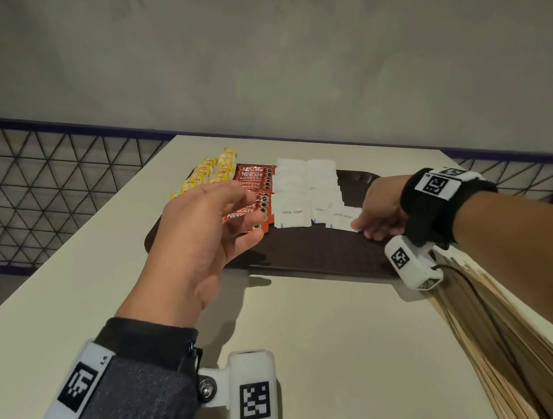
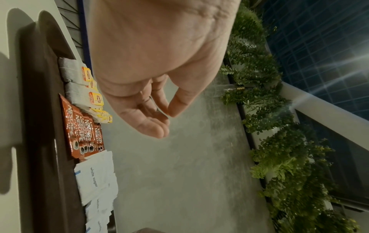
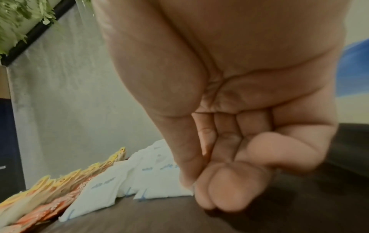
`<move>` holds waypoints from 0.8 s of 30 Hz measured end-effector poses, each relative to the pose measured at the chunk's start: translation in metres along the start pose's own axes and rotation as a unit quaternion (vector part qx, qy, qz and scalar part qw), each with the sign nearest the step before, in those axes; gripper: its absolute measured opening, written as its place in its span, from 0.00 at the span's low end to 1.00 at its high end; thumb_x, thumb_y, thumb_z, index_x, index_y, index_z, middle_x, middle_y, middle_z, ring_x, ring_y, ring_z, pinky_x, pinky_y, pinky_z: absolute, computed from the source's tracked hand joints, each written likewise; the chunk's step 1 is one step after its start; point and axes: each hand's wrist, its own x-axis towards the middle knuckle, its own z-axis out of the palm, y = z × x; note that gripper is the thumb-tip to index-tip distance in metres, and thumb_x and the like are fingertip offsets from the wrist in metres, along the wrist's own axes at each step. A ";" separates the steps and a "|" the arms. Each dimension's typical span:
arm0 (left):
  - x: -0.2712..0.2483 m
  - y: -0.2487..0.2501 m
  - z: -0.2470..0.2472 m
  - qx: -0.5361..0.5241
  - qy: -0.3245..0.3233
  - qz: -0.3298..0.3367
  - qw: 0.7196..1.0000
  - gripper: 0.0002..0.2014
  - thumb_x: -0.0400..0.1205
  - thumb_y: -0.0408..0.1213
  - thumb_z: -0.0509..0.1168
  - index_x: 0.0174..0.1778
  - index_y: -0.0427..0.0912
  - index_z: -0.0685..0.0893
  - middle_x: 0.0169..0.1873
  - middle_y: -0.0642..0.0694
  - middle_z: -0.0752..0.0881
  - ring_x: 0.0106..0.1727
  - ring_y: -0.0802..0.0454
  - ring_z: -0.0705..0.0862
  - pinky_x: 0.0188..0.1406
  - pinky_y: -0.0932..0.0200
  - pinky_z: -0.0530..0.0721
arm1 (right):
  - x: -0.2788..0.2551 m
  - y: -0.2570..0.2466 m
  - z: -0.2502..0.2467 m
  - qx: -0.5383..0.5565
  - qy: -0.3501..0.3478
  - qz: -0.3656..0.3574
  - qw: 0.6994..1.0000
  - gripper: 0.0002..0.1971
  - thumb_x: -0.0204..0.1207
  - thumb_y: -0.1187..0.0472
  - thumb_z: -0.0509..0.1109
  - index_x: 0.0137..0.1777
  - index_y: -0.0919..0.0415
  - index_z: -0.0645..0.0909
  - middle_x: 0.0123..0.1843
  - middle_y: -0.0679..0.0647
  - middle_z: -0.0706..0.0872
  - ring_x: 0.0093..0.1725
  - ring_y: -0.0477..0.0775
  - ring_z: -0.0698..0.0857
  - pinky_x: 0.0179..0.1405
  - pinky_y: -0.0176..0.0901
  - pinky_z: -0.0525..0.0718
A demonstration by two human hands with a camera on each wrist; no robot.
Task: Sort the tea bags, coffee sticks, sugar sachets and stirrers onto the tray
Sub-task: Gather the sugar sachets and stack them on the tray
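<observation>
A dark brown rectangular plastic tray [image 1: 308, 260] lies on a pale cream table [image 1: 336, 357] set against a grey wall. On the tray, three groups sit in rows side by side: yellow-tagged paper tea bags [image 1: 210, 173] at the far left, red foil Nescafé coffee sticks [image 1: 258, 183] overlapping just right of them, and white paper sugar sachets [image 1: 303, 189] further right, with bare tray surface beyond. The left hand [image 1: 208, 227] hovers above the tray's left part with nothing in it, fingers loosely bent and spread, and it hides part of the coffee sticks and tea bags from the head view. The right hand [image 1: 381, 214] is lowered onto the tray, thumb and fingertips pinching the near corner of the nearest white sugar sachet [image 1: 345, 220], which lies flat on the tray. A fan of pale wooden stirrers [image 1: 503, 338] lies on the table at the right, off the tray, partly under the right forearm. A black wire mesh fence [image 1: 41, 187] runs behind the table.
</observation>
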 end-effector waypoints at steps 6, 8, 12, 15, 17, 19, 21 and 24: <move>0.005 -0.003 0.000 0.012 0.008 -0.002 1.000 0.05 0.84 0.33 0.71 0.54 0.42 0.88 0.37 0.47 0.93 0.37 0.51 0.91 0.32 0.58 0.90 | 0.007 -0.013 0.004 0.002 -0.012 -0.012 1.000 0.08 0.81 0.60 0.76 0.44 0.63 0.86 0.33 0.56 0.91 0.27 0.52 0.86 0.20 0.34 0.77; 0.005 -0.004 0.001 0.017 0.004 -0.005 1.000 0.04 0.85 0.34 0.70 0.53 0.42 0.88 0.36 0.49 0.93 0.35 0.53 0.91 0.32 0.59 0.90 | 0.009 -0.015 0.006 -0.009 -0.015 -0.020 1.000 0.08 0.81 0.58 0.76 0.46 0.63 0.87 0.32 0.55 0.92 0.27 0.51 0.87 0.25 0.36 0.78; 0.003 -0.006 0.002 0.019 0.003 -0.008 1.000 0.03 0.86 0.34 0.70 0.53 0.43 0.87 0.36 0.48 0.93 0.34 0.53 0.91 0.31 0.59 0.91 | 0.003 -0.021 0.011 -0.038 0.006 -0.030 0.999 0.10 0.81 0.58 0.75 0.47 0.67 0.85 0.30 0.57 0.91 0.24 0.54 0.87 0.24 0.36 0.80; 0.003 -0.005 0.002 0.019 0.006 -0.006 1.000 0.04 0.85 0.34 0.71 0.54 0.43 0.87 0.37 0.48 0.93 0.35 0.53 0.91 0.30 0.59 0.90 | -0.010 -0.025 0.009 -0.073 0.043 -0.047 0.995 0.10 0.81 0.63 0.74 0.41 0.69 0.84 0.27 0.60 0.88 0.17 0.54 0.83 0.15 0.33 0.77; 0.004 -0.004 0.001 0.016 0.007 -0.003 1.000 0.05 0.85 0.34 0.71 0.55 0.42 0.88 0.38 0.47 0.93 0.35 0.52 0.91 0.30 0.58 0.89 | -0.015 -0.028 0.005 -0.105 0.085 -0.074 0.988 0.10 0.80 0.65 0.73 0.39 0.69 0.81 0.22 0.58 0.83 0.13 0.52 0.79 0.13 0.32 0.75; 0.004 -0.002 0.000 0.012 0.006 -0.002 1.000 0.04 0.85 0.34 0.71 0.54 0.42 0.88 0.38 0.47 0.93 0.36 0.52 0.90 0.31 0.58 0.90 | -0.018 -0.033 0.004 -0.158 0.123 -0.112 0.973 0.12 0.80 0.61 0.73 0.40 0.70 0.82 0.18 0.55 0.82 0.15 0.52 0.80 0.16 0.35 0.78; 0.003 -0.001 0.001 0.010 0.005 -0.003 1.000 0.04 0.85 0.33 0.70 0.54 0.41 0.88 0.38 0.47 0.92 0.36 0.52 0.90 0.32 0.58 0.90 | -0.019 -0.037 0.008 -0.194 0.111 -0.161 0.961 0.12 0.79 0.57 0.75 0.45 0.68 0.86 0.21 0.53 0.86 0.21 0.51 0.84 0.26 0.39 0.86; 0.002 0.000 0.002 0.010 0.003 -0.003 1.000 0.02 0.85 0.33 0.70 0.51 0.41 0.88 0.35 0.47 0.92 0.34 0.52 0.89 0.32 0.58 0.91 | -0.018 -0.041 0.018 -0.223 0.037 -0.206 0.952 0.06 0.78 0.59 0.76 0.45 0.62 0.86 0.26 0.50 0.88 0.23 0.44 0.86 0.31 0.38 0.86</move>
